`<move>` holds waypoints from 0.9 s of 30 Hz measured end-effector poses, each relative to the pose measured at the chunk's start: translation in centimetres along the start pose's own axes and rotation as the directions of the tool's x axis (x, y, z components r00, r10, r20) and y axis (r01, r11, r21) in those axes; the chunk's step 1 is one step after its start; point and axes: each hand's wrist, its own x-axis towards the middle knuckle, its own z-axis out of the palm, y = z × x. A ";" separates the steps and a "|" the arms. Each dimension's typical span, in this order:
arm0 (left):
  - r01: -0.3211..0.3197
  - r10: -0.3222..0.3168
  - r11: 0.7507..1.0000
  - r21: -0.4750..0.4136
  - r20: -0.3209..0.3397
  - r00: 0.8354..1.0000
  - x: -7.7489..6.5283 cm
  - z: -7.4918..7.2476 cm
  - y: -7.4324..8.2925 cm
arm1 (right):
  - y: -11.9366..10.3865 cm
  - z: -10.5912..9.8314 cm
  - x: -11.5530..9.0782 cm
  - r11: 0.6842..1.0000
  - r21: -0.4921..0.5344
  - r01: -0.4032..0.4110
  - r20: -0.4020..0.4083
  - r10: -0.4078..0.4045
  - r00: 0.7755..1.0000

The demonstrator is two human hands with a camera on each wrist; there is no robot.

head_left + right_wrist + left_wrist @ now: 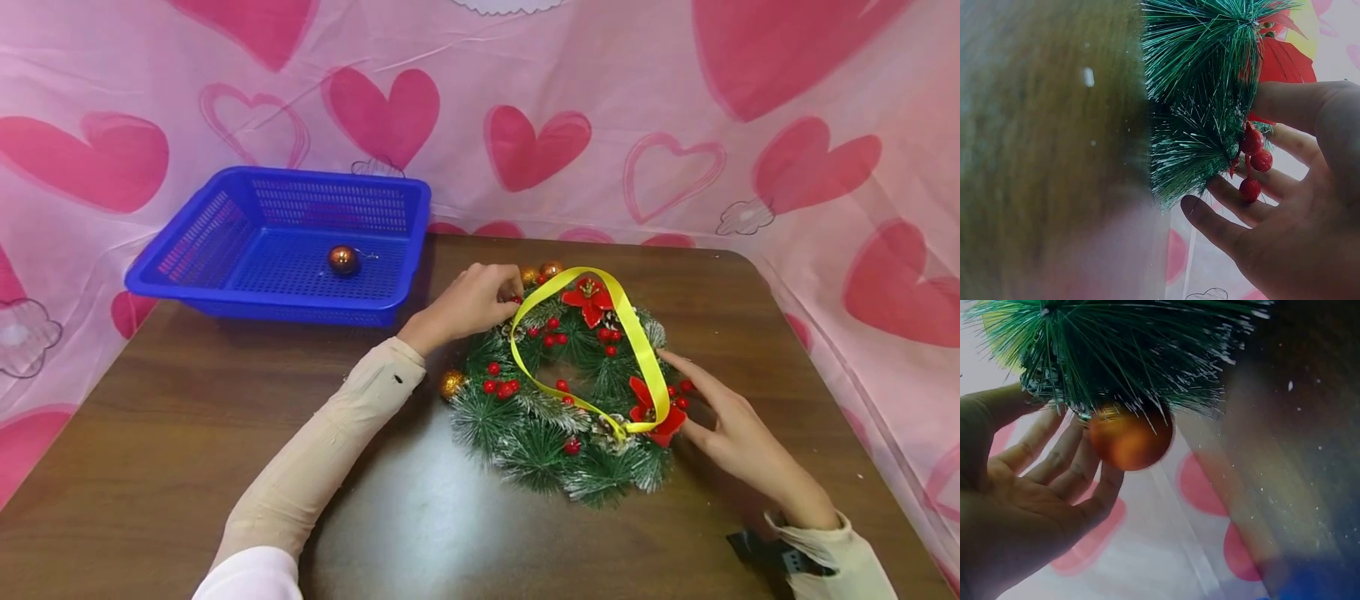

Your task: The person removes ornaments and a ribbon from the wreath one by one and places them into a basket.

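A green Christmas wreath with frosted tips, red berries, pinecones and red flowers lies on the table. A yellow ribbon loops over its top. At the wreath's far left side, my left hand pinches the greenery with curled fingers. Beside those fingers in the left wrist view hangs an orange bauble. My right hand touches the right edge, its fingers spread and fairly straight, near a red flower. Red berries hang in front of its fingers in the right wrist view.
A blue plastic basket stands at the back left of the brown table. One copper-coloured bauble lies inside it. Behind the table hangs a pink cloth printed with hearts. A dark object shows by the right sleeve.
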 end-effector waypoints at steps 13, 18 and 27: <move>-0.060 0.058 0.998 -0.032 -0.073 0.996 0.5 0.6 -0.8 | 0.0 -0.1 -0.1 1.000 0.003 0.001 0.000 -0.001 1.000; -0.085 0.078 0.994 -0.074 -0.095 0.992 0.4 0.4 -1.1 | 0.0 -0.3 0.1 1.000 0.001 0.000 -0.001 0.000 1.000; -0.061 0.054 0.991 -0.123 -0.065 0.996 0.4 -0.3 -1.4 | 0.2 -0.2 0.0 1.000 0.005 -0.006 -0.002 0.006 1.000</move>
